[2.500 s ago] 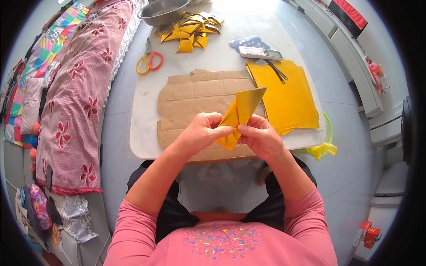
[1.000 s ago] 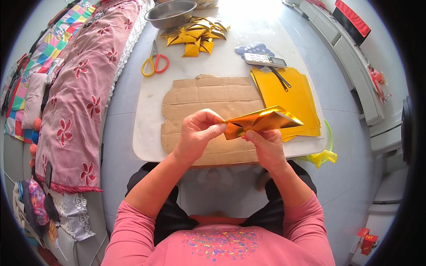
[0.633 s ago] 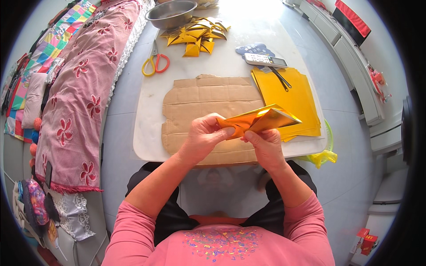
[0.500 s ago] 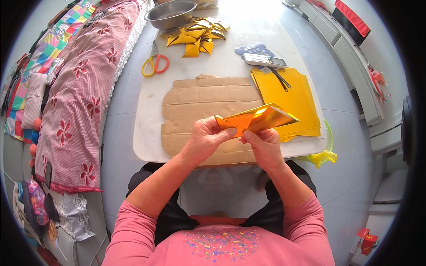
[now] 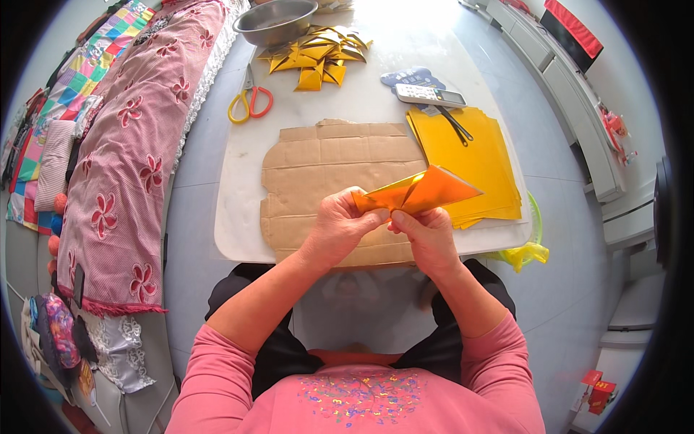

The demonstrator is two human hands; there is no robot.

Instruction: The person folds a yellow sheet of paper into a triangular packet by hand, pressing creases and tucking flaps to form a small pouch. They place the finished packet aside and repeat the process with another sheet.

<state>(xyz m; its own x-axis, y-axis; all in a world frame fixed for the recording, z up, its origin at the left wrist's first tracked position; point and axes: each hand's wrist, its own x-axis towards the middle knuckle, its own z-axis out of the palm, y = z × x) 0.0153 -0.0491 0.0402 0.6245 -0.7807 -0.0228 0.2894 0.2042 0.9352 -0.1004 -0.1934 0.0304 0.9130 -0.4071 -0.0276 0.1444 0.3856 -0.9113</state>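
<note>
Between both hands is a partly folded sheet of shiny gold paper point(image 5: 441, 186), held above the near edge of a flat piece of cardboard point(image 5: 332, 163). My left hand point(image 5: 343, 224) pinches its left end, thumb on top near the middle. Close beside it, my right hand point(image 5: 426, 235) grips the lower edge with thumb and fingers; the two thumbs almost meet. A pointed flap of the paper sticks out to the right. Some fingers of each hand are hidden behind the paper.
A stack of flat gold sheets point(image 5: 481, 163) lies right of the cardboard, with a white remote control point(image 5: 426, 95) beyond it. Scissors point(image 5: 249, 101) with red and yellow handles lie at left. Folded gold pieces point(image 5: 318, 58) are heaped beside a metal bowl point(image 5: 275, 22) on the white table point(image 5: 242, 217).
The folded gold paper has tilted slightly in my hands, and its right flap now shows a broader orange-gold face. Both hands keep their pinch in nearly the same place.
</note>
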